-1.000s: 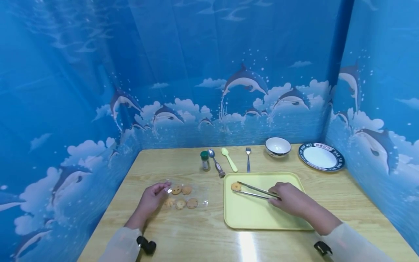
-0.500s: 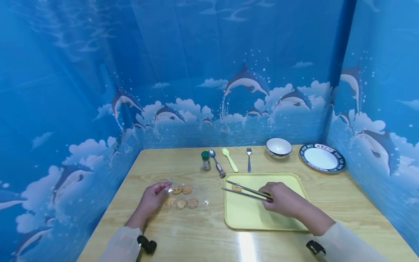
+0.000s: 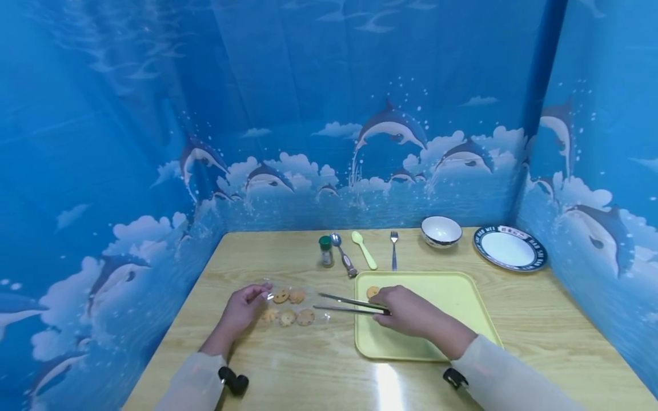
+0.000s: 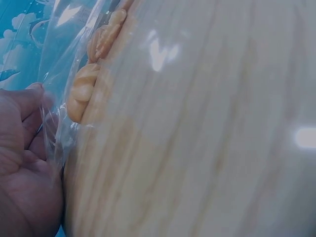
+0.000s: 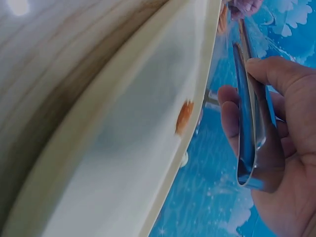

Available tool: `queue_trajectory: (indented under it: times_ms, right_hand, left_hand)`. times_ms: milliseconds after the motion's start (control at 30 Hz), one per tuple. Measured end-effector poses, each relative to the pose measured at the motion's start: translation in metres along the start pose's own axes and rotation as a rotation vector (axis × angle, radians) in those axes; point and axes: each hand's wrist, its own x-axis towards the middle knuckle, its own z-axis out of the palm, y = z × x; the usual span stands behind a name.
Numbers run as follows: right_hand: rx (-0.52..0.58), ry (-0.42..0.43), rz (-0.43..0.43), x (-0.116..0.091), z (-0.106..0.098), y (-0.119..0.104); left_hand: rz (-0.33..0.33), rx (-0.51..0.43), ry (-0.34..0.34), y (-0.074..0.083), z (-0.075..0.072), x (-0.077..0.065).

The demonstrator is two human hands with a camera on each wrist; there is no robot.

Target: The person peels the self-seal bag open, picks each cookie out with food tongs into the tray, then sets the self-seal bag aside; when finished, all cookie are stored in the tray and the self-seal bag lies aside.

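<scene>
Tongs (image 5: 266, 170): had shifted left from the tray cookie (image 3: 372, 292); arms apart, nothing between, tips at bag's right end, contact unclear
Tray cookie: lay at tray's (image 3: 452, 302) far left; seemed set down, leaving tongs free
Bag (image 3: 293, 307): clear, left of tray, five cookies (image 3: 287, 318) visible
Left hand (image 3: 244, 305): pinched bag's left edge
Right hand (image 3: 408, 311): gripped tongs
Plate (image 3: 510, 248): far right, rim read "HAO"; characters too small
Jar (image 3: 326, 254): far, label unreadable

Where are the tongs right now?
In the head view, the tongs are in the right hand, above the left edge of the tray, tips pointing toward the bag of cookies.
</scene>
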Motion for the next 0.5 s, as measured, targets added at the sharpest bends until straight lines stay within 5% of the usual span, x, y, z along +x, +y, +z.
queue_trajectory:
  times_ms: [500]
  right_hand:
    - [0.066, -0.057, -0.049, 0.051, 0.018, -0.012]
  left_hand:
    - [0.031, -0.011, -0.008, -0.004, 0.000, 0.002]
